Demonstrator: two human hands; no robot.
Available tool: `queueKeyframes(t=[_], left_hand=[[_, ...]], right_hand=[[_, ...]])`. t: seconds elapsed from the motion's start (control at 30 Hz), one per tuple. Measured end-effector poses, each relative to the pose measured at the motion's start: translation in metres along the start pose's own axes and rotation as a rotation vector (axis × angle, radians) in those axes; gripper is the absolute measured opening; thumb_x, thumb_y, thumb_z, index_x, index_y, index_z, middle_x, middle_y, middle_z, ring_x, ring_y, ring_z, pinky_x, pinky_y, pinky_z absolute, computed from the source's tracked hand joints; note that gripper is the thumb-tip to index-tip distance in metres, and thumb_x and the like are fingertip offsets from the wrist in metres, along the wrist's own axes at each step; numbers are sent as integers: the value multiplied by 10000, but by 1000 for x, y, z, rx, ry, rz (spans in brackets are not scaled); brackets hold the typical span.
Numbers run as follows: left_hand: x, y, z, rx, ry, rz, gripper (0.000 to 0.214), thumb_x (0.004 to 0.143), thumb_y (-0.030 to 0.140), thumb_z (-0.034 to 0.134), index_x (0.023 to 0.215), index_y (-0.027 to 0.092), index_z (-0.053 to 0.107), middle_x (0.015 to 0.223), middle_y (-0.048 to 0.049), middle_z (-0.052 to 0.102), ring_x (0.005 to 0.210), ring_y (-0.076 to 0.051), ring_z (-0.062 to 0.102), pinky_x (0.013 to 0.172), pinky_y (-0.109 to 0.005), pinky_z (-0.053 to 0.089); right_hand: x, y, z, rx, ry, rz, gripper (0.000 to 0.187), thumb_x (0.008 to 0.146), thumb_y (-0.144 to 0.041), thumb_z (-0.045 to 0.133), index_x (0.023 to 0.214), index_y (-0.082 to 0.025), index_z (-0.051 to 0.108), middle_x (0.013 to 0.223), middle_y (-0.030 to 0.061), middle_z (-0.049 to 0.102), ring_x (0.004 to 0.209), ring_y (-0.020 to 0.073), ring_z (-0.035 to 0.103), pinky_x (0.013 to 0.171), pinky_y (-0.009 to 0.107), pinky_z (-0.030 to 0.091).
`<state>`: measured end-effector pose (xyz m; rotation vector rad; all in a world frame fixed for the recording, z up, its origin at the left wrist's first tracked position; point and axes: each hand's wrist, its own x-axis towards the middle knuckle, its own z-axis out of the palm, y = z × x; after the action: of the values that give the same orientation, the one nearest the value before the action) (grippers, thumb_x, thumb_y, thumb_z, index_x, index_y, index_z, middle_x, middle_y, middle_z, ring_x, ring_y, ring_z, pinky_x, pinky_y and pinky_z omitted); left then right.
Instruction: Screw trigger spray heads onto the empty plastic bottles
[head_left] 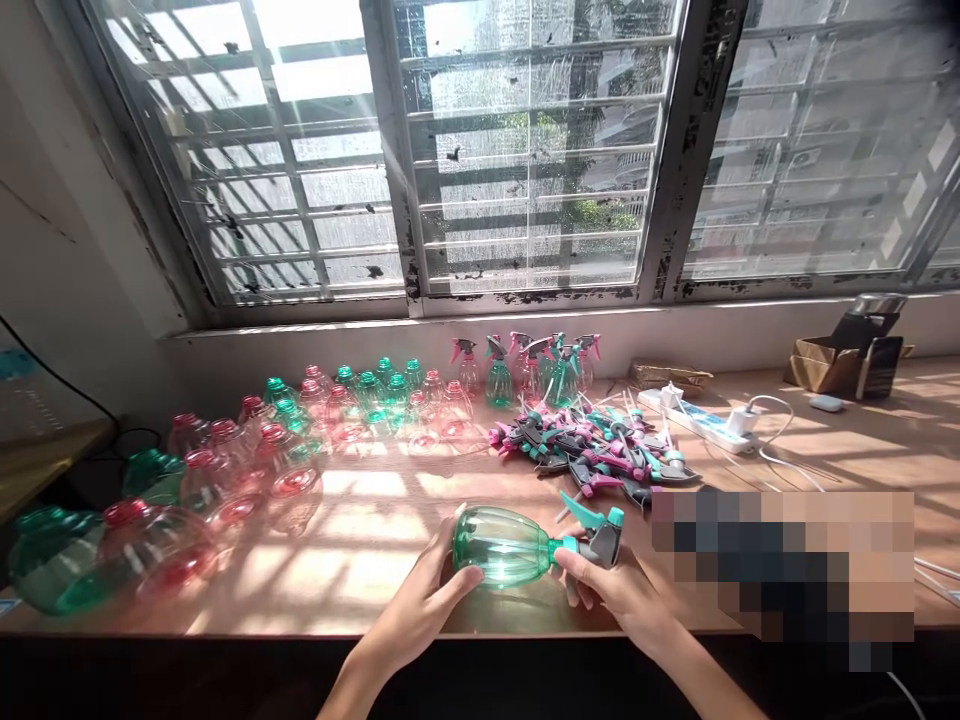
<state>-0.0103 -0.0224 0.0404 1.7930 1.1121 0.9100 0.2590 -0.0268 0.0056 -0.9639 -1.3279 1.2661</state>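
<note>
A clear green spray bottle (pixel 501 546) lies sideways in the air above the front edge of the table, its base to the left. My left hand (pixel 442 580) is wrapped round the base end, thumb along the near side. At the neck, my right hand (pixel 600 585) grips the collar of the teal and grey trigger sprayer (pixel 600 535), which sits on the bottle's mouth. Whether its thread is fully tightened cannot be seen. Just beyond my hands is a heap of loose trigger sprayers (pixel 592 445) in pink, teal and grey.
Open green and red bottles (pixel 289 465) stand along the left and back. Several bottles with sprayers (pixel 529 370) stand by the wall. A power strip (pixel 701 420) with cables and a cardboard box (pixel 817 365) are at right. A blurred patch (pixel 795 560) hides the right front.
</note>
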Motion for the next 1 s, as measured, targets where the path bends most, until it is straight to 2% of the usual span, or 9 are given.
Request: queueKeyframes(t=[0.1, 0.17, 0.4, 0.53, 0.67, 0.77, 0.83, 0.93, 1.0], left_hand=[[2, 5, -1, -13, -1, -6, 577, 975, 471, 577, 1517, 332, 438, 1561, -52, 499, 1498, -338, 351, 1231, -548, 301], [3, 5, -1, -40, -25, -2, 604, 968, 460, 595, 1531, 337, 414, 1569, -52, 489, 1495, -336, 358, 1228, -544, 308], [-2, -4, 5, -223, -31, 28, 721, 1004, 435, 547, 1598, 433, 137, 1686, -20, 263, 1533, -308, 276, 1209, -494, 358], [-3, -16, 4, -306, -19, 15, 909, 934, 470, 656, 1596, 456, 33, 1689, -39, 210, 1525, -329, 269, 1192, -478, 376], [-2, -24, 2, -328, 2, -29, 1012, 839, 394, 783, 1593, 450, 110, 1669, -58, 205, 1505, -364, 270, 1162, -475, 407], [-1, -22, 2, -297, -41, 14, 924, 818, 322, 814, 1556, 450, 272, 1639, -41, 220, 1469, -354, 335, 1118, -414, 464], [-2, -17, 3, -232, -47, 55, 847, 846, 322, 787, 1542, 440, 320, 1648, -28, 179, 1482, -352, 312, 1110, -383, 473], [-4, -12, 4, -136, -20, 73, 797, 933, 337, 672, 1587, 409, 221, 1676, -49, 155, 1516, -347, 255, 1142, -396, 434], [-6, -11, 5, -140, -37, 55, 810, 965, 339, 616, 1609, 386, 128, 1687, -73, 168, 1499, -337, 311, 1175, -428, 388]], right_hand=[[0, 1, 0, 6, 9, -3, 343, 874, -528, 730, 867, -192, 659, 666, -8, 678, 488, 145, 595, 454, 244, 409], [0, 1, 0, -2, 9, -3, 327, 867, -507, 749, 888, -191, 667, 658, -8, 676, 500, 145, 588, 465, 247, 409], [1, 4, -2, 4, 28, 21, 334, 852, -496, 770, 970, -195, 691, 591, -30, 614, 510, 134, 495, 502, 266, 392], [0, 8, -5, 19, 23, 10, 368, 862, -502, 761, 1067, -208, 680, 593, -49, 593, 502, 120, 471, 527, 263, 395], [-2, 3, -4, -23, -50, -5, 341, 895, -512, 723, 1034, -202, 692, 601, -33, 608, 527, 139, 505, 535, 271, 400], [-3, -1, -3, 0, -50, -34, 324, 903, -520, 707, 993, -212, 664, 589, -53, 582, 482, 121, 466, 523, 272, 377], [-3, -1, -3, 3, -37, -40, 318, 906, -521, 700, 973, -217, 638, 607, -61, 586, 455, 101, 431, 524, 273, 353], [-3, 1, -4, -13, -42, -39, 307, 919, -516, 686, 916, -214, 627, 557, -75, 538, 464, 103, 423, 544, 279, 336], [-3, 3, -4, 13, -59, -49, 299, 926, -506, 681, 888, -216, 624, 530, -84, 482, 486, 113, 413, 550, 279, 338]])
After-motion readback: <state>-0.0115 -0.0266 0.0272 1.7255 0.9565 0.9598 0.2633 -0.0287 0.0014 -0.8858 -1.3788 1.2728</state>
